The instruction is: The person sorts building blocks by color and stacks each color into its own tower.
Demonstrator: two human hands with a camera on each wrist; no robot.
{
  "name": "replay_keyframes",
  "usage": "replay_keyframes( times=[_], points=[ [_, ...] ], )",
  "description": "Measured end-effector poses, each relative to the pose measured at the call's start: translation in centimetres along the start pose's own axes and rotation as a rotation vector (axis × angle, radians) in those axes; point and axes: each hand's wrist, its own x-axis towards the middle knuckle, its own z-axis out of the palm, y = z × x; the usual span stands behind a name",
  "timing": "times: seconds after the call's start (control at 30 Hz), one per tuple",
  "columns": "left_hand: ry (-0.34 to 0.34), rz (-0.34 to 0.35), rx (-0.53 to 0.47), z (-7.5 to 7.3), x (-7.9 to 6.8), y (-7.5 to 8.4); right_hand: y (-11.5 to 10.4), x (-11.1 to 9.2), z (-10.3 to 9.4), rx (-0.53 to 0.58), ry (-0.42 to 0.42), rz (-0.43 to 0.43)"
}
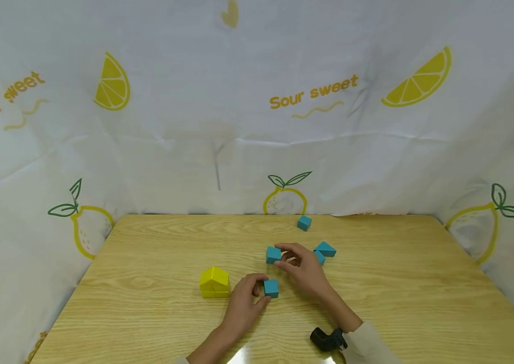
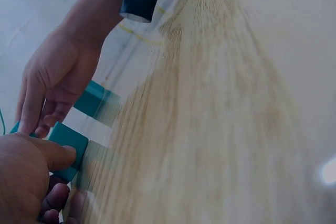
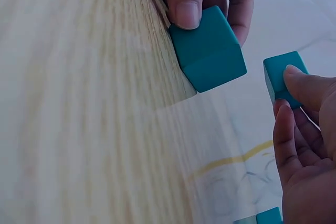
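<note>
Thumb and fingers of my left hand (image 1: 244,305) pinch a blue cube (image 1: 271,288) near the middle of the table. In the right wrist view this cube (image 3: 207,51) rests at the wood surface, with the thumb on one face. A second blue cube (image 1: 273,255) sits between the thumb and fingers of my right hand (image 1: 304,269), just beyond the first one. Seen from the right wrist, that cube (image 3: 286,72) shows against the white backdrop. Beside the right hand lie a blue triangular block (image 1: 326,248) and another blue block (image 1: 319,258), partly hidden by the hand.
Left of my left hand stands a small yellow block house (image 1: 214,282) with a peaked top. One more blue cube (image 1: 304,223) lies near the far edge of the wooden table (image 1: 147,323). A white cloth (image 1: 184,167) with lemon prints rises behind the table.
</note>
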Motion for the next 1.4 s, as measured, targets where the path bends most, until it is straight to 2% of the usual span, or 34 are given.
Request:
replay_keyframes(
  times=[0.2, 0.37, 0.57, 0.7, 0.93, 1.2, 1.4],
  points=[
    [0.01, 0.014, 0.006, 0.0, 0.0, -0.1, 0.0, -1.1, -0.7, 0.0, -0.004, 0.01],
    [0.028, 0.035, 0.01, 0.0, -0.1, 0.0, 2.0, -2.1, -1.0, -0.027, -0.016, -0.021],
    [0.041, 0.053, 0.002, 0.0, 0.0, 0.0, 3.3, -3.4, -1.7, -0.01, -0.065, 0.063],
    [0.044, 0.05, 0.009, 0.0, 0.0, 0.0, 2.8, -4.0, -2.0, -0.019, -0.093, 0.1],
    [0.022, 0.019, -0.004, -0.1, -0.1, 0.1, 0.4, -4.2, -2.4, 0.012, -0.157, 0.114],
    [0.015, 0.009, -0.004, -0.1, 0.0, 0.2, 0.9, -4.3, -2.2, 0.056, -0.183, 0.116],
    [0.025, 0.014, 0.007, 0.0, 0.0, 0.1, 1.0, -4.3, -1.9, 0.039, -0.183, 0.118]
  ],
)
